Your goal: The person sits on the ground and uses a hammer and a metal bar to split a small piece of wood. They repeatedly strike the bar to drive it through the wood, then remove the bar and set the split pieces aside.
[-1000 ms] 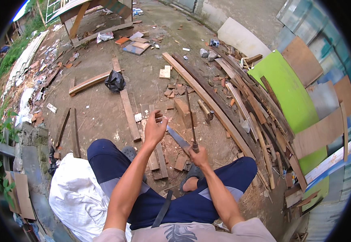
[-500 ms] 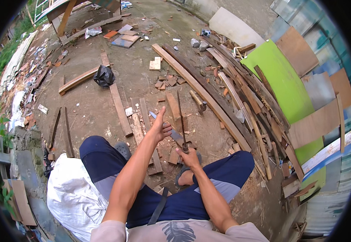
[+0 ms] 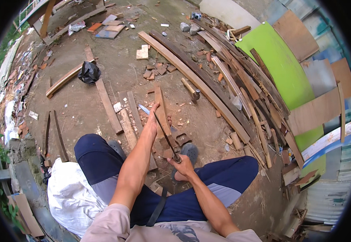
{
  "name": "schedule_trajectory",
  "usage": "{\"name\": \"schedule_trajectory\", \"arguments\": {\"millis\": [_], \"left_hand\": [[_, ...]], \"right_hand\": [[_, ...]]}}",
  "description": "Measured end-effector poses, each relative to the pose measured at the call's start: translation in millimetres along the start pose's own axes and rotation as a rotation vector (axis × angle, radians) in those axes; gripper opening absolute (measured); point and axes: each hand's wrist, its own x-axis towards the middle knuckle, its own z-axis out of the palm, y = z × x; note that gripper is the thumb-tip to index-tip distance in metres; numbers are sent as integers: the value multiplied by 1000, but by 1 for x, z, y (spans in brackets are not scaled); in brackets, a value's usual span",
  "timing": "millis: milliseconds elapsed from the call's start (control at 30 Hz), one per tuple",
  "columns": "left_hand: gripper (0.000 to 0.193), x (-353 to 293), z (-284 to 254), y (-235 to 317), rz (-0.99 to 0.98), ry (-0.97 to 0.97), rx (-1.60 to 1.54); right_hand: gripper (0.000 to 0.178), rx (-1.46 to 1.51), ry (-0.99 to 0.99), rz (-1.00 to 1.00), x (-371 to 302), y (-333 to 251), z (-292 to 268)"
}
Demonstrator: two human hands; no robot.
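Note:
My left hand is wrapped around the upper part of a short brown wooden board, its thumb at the left edge and fingertips showing at the right. In my right hand is the handle of a tool with a long, thin, dark blade. The blade slants up and left across the board, its tip near my left thumb; whether it touches the wood I cannot tell. Beside the board lies a handsaw, its blue blade partly hidden and its dark handle close to my shoe.
A hammer lies to the right, before long timbers and a scrap-wood pile. Strips of wood and a black plastic bag lie on the left. White cloth is beside my left leg; green panels stand far right.
My left hand has gone from being free above the ground to holding the wooden board. The blade has tipped from nearly upright to leaning left, and my right hand has moved slightly left and down.

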Motion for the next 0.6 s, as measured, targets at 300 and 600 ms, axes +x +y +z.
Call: {"name": "schedule_trajectory", "arguments": {"millis": [300,600], "left_hand": [[74,19,1,1,-90,-46,-172],[66,7,23,-42,145,85,218]], "right_hand": [[28,-6,34,48,-4,-19,-3],[35,160,160,335,-71,12,24]]}}
